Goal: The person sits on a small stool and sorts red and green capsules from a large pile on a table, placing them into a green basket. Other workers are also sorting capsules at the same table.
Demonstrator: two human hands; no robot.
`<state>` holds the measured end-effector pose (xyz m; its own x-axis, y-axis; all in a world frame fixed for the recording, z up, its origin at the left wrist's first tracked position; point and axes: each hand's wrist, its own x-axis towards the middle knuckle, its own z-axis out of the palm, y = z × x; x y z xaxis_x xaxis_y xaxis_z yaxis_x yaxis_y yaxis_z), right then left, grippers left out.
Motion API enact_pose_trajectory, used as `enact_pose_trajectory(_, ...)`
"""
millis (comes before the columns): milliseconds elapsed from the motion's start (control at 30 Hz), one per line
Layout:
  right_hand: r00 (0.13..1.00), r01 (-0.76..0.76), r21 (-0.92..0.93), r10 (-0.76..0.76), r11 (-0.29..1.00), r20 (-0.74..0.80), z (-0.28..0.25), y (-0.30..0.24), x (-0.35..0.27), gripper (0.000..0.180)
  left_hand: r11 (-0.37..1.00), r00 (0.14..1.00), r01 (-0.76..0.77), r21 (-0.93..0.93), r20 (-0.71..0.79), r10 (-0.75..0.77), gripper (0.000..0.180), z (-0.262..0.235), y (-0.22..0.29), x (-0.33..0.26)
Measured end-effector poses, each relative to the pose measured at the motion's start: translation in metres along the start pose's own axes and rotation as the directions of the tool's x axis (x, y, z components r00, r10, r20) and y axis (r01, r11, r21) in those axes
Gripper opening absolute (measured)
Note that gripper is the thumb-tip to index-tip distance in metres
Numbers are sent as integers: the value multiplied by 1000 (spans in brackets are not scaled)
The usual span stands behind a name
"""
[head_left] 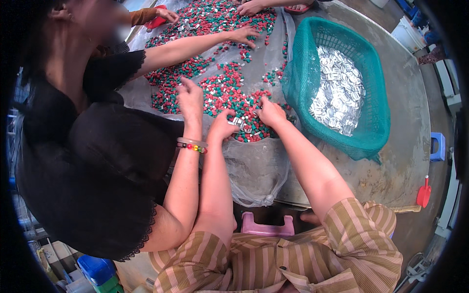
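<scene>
1. On a round grey table [410, 122], lying spread over a clear plastic sheet [254, 166]: a heap of small red and green pieces [220, 93], with a few shiny silver bits [239, 122] mixed in at the near edge.
2. Resting on the near edge of that heap: the left hand [222, 126], fingers curled down beside the silver bits; whether holding anything, cannot tell.
3. Pressing into the heap just to the right: the right hand [269, 113], fingers bent and pinching among the pieces; contents of the grip hidden.
4. Sitting right of the heap, touching the sheet: a teal mesh basket [373, 141], holding a pile of silver bits.
5. Reaching into the same heap from the left: a co-worker's hand [189, 97] with a beaded bracelet [193, 145], and further hands at the far side.
6. Standing below the table edge: a pink stool [267, 227].
</scene>
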<state>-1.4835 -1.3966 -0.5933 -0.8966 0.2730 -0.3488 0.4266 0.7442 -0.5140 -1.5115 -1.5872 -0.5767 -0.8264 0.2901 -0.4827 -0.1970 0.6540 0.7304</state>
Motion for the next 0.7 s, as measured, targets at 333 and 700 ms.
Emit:
enact_pose_trajectory(333, 994, -108, 430, 97, 896, 48, -13, 15, -7, 27, 898, 998, 55, -437, 8, -58, 22, -13, 16, -8)
enact_pose_trajectory(700, 917, 246, -49, -249, 968, -311, 41, 48, 10, 41, 696, 837, -400, -596, 73, 543, 65, 86, 209, -23)
